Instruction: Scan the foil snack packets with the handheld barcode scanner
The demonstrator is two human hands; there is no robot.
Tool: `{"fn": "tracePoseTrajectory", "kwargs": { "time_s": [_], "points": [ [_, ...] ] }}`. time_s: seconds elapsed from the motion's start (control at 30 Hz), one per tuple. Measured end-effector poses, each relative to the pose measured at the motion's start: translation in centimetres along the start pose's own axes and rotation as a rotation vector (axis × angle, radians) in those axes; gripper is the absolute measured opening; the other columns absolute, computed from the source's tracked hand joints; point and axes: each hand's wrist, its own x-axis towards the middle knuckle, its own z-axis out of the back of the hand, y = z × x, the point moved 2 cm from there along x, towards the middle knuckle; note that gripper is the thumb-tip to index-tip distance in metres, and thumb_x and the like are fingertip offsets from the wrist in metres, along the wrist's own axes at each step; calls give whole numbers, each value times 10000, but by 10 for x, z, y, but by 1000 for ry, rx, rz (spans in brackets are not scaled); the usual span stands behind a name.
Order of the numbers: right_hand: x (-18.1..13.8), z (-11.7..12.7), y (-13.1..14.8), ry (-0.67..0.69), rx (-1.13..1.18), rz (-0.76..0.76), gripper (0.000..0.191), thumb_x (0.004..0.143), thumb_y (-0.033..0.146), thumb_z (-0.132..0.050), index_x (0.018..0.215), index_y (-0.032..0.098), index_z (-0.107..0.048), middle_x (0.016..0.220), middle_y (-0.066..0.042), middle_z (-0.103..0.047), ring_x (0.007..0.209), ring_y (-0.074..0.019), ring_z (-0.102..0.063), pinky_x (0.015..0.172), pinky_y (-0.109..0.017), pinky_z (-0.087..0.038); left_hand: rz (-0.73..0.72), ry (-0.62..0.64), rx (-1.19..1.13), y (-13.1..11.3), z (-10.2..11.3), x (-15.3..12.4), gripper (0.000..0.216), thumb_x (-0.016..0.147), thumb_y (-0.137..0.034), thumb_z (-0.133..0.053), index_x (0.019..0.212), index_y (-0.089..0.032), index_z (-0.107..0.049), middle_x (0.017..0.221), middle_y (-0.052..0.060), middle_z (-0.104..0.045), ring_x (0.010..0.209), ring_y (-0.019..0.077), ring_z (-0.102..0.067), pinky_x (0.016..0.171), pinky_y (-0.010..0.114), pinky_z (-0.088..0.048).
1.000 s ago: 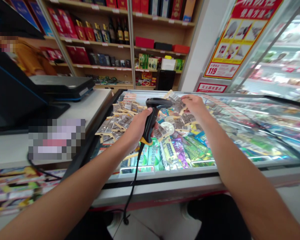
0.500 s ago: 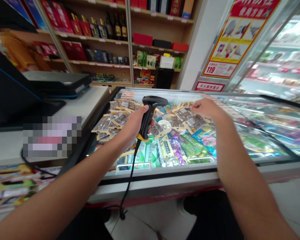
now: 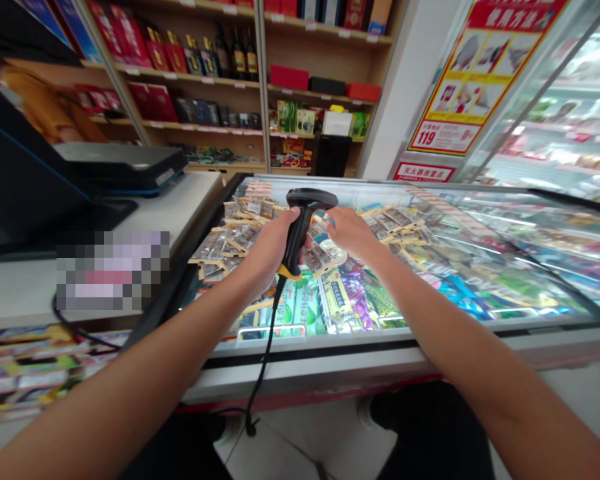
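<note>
My left hand [image 3: 276, 243] is wrapped round the grip of a black handheld barcode scanner [image 3: 296, 240] with a yellow-edged base. Its head points to the right, and its black cord [image 3: 266, 357] hangs over the freezer's front edge. Just right of the scanner head is my right hand [image 3: 353, 232], its fingers curled in; what they hold, if anything, is hidden. Several small clear packets with tan edges [image 3: 240, 237] lie in a pile left of the scanner. Another pile of such packets [image 3: 397, 223] lies to the right. One packet [image 3: 318, 259] sits below the scanner, between my hands.
A glass-topped chest freezer [image 3: 360, 348] stands before me, with colourful packs [image 3: 307, 307] under the glass. On the left counter [image 3: 15, 287] are a scale [image 3: 125, 163], a dark screen and a blurred-out item [image 3: 113, 273]. Behind are shelves [image 3: 200, 77] and a person in an orange-brown top [image 3: 47, 100].
My right hand has moved left from the right-hand packets to beside the scanner head. My left hand still holds the scanner in nearly the same place. The view has shifted slightly.
</note>
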Motion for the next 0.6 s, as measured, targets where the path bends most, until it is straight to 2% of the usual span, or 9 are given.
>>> {"fn": "tracePoseTrajectory", "kwargs": {
  "time_s": [0.1, 0.2, 0.47, 0.53, 0.6],
  "points": [
    [8, -9, -23, 75, -158, -84, 453, 1002, 261, -422, 1422, 149, -550, 1491, -179, -543, 1363, -344, -493, 1130, -503, -359, 10, -7, -9, -1, 0, 0, 377, 911, -499, -485, 731, -183, -584, 535, 20, -604, 350, 119, -494, 360, 227, -373],
    [9, -11, -40, 119, -230, -130, 442, 1008, 313, -419, 1405, 183, -565, 1455, -168, -579, 1316, -350, -538, 1098, -517, -382, 9, -7, -15, -2, 0, 0, 374, 916, -489, -475, 730, -182, -580, 536, 17, -603, 345, 116, -486, 351, 226, -366],
    [-13, 9, -84, 119, -249, -311, 395, 954, 341, -556, 1305, 176, -631, 1330, -217, -632, 1208, -392, -598, 995, -552, -439, 3, 14, -35, 0, 2, 0, 350, 912, -498, -491, 793, -186, -596, 564, 13, -618, 354, 120, -501, 343, 226, -365],
    [-15, 16, -86, 69, -267, -315, 356, 935, 314, -590, 1249, 161, -662, 1312, -230, -633, 1222, -401, -584, 1019, -564, -413, 0, 14, -43, 1, 3, 0, 361, 902, -522, -512, 815, -185, -608, 566, 13, -620, 359, 121, -506, 349, 225, -367],
    [-16, 23, -75, 9, -225, -312, 328, 936, 323, -591, 1197, 148, -685, 1250, -231, -659, 1200, -396, -595, 1008, -545, -422, 2, 1, -44, 0, 3, 0, 361, 901, -524, -515, 813, -185, -602, 572, 13, -624, 365, 119, -506, 360, 226, -374]
  ]
}}
